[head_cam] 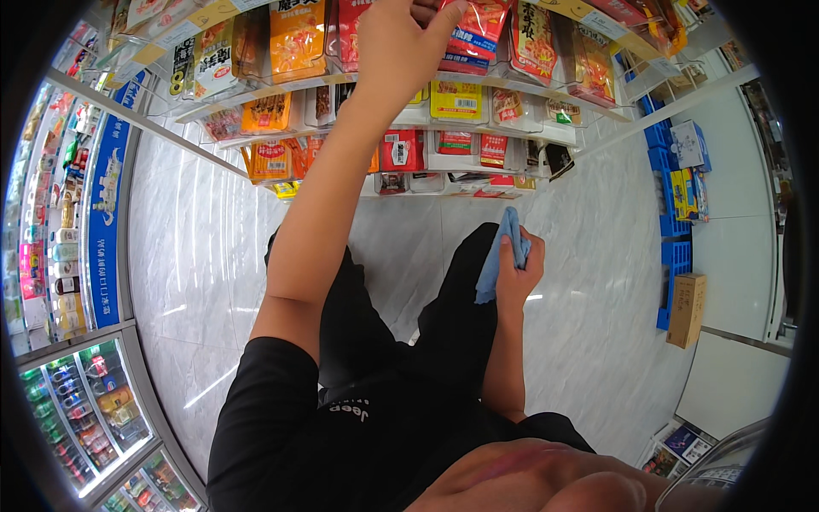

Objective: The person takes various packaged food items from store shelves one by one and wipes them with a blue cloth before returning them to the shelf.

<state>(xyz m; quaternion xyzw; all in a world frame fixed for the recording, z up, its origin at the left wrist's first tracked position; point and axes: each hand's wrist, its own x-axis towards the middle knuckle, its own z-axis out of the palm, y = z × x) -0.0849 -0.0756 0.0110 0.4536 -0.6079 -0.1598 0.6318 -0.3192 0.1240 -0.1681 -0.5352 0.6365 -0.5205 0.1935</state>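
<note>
My left hand (419,25) reaches up to the top shelf row in view, its thumb over the edge of a red snack packet (477,29) with a blue band. The fingertips are partly hidden at the picture's top. Behind and just below it shows a similar packet (464,63) in the same slot. Orange snack packets (297,41) stand to the left of my forearm, and a red and cream packet (532,45) is on the right. Down by my right knee, my right hand (521,269) grips a folded light-blue cloth (496,259), away from the shelves.
Lower shelf tiers hold more packets, such as a yellow one (455,99). Drink coolers (96,409) line the left side. At right, blue crates (675,269) and a brown carton (686,310) stand by a white wall. Marble-look floor (588,288) surrounds my legs.
</note>
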